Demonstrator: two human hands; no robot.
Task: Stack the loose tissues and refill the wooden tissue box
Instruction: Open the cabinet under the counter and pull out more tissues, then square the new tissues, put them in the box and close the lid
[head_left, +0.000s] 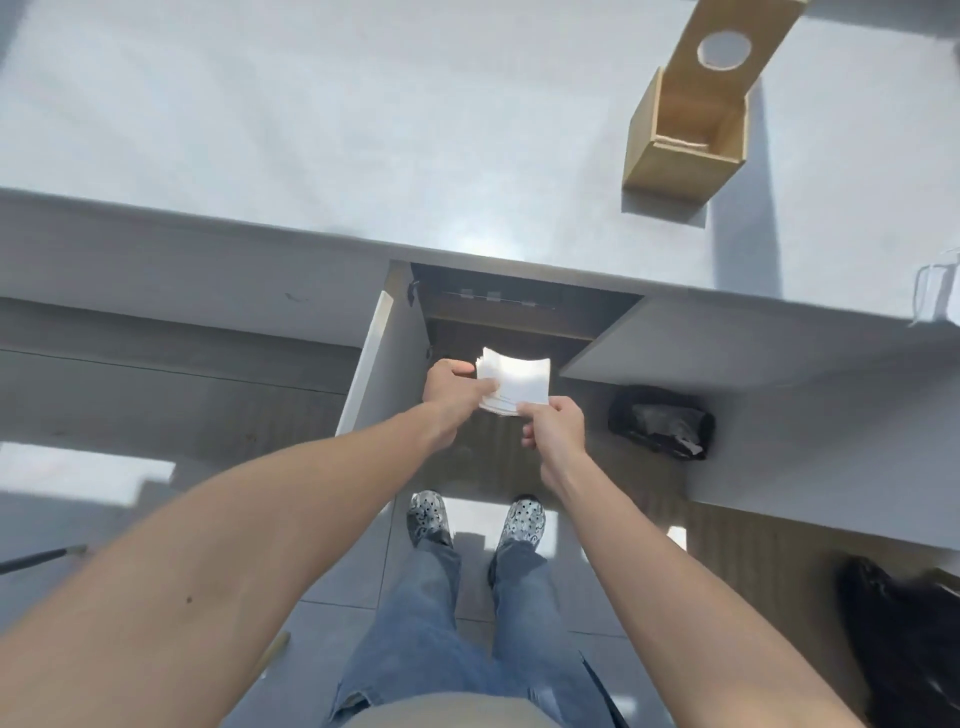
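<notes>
Broad pale-grey countertop (311, 130) ahead of me, sun glare on edge. Below it, white cabinet doors (384, 358) swung open, dark interior. Grey tiled floor (337, 566) underfoot, black bag (660, 421) beside cabinet.

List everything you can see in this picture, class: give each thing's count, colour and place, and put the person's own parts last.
Tissue stack: one, white, held in front of the open cabinet.
Wooden tissue box: one, light brown, on the counter at the far right, lid raised, with a round hole.
Counter: one, white, across the top.
Cabinet doors: two, white, swung open below the counter.
Black bag: one, on the floor to the right.
Shoes: two, patterned grey, on the floor.
Jeans: blue, bottom centre.
Left hand: one, gripping the stack's left side.
Right hand: one, pinching its near right corner.
</notes>
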